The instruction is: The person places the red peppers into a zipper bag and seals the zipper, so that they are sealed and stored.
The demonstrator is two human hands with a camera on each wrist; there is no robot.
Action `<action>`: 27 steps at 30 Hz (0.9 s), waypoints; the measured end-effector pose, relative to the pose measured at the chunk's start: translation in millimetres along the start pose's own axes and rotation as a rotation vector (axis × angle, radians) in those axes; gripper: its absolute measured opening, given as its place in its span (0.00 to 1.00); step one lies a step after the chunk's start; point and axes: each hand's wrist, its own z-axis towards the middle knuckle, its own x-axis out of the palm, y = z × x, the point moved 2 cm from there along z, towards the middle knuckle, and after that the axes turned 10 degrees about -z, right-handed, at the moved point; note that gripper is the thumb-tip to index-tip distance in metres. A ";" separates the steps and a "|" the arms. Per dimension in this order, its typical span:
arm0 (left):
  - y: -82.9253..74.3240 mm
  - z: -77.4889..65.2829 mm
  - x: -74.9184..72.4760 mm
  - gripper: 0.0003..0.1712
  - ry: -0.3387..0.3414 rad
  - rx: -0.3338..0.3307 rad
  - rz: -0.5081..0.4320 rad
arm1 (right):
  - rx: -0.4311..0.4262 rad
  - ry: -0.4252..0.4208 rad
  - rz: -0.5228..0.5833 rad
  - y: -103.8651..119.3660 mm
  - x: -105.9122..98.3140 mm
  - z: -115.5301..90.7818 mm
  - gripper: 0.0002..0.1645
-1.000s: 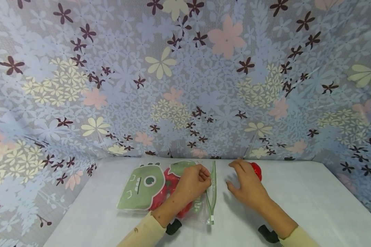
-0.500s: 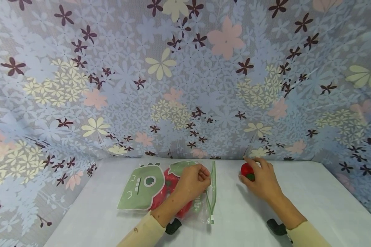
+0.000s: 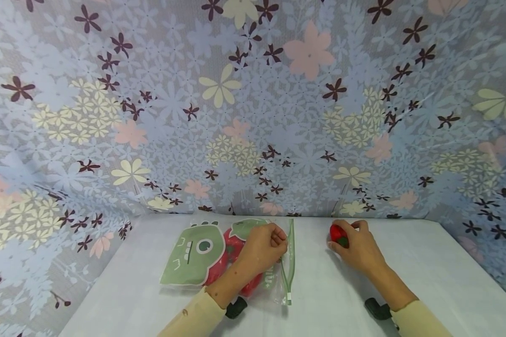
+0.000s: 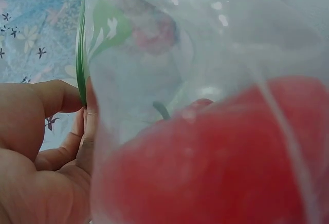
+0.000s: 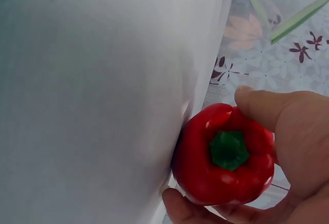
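Observation:
My left hand (image 3: 262, 247) pinches the green-edged mouth of a clear zip bag (image 3: 192, 257) printed with a green dinosaur. Red things show through its plastic; in the left wrist view one large, smooth red piece (image 4: 205, 172) fills the lower right, and a small green stem (image 4: 161, 109) stands up behind it. To the right of the bag, my right hand (image 3: 361, 252) has its thumb and fingers around a red bell pepper (image 5: 198, 170) on the table. The pepper's green stem end (image 5: 229, 150) faces the right wrist camera.
A white cloth covers the table (image 3: 316, 299). Behind it hangs a flowered fabric backdrop (image 3: 253, 117), which also runs along both sides. The bag's green zip strip (image 3: 292, 262) ends in a white slider (image 3: 289, 296) near the front. Dark wrist cameras sit under both wrists.
My right hand has moved right from beside the bag to the bell pepper and closed its fingers around it, tilting it slightly. My left hand has stayed on the bag's edge.

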 end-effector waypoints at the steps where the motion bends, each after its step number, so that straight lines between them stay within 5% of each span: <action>1: 0.1 0.1 0.1 0.03 0.001 -0.001 0.001 | 0.000 0.003 -0.003 0.0 0.0 0.3 0.35; 27: 1.1 -1.2 0.5 0.03 0.010 0.009 0.006 | 0.020 -0.095 0.085 2.1 -0.9 -2.5 0.31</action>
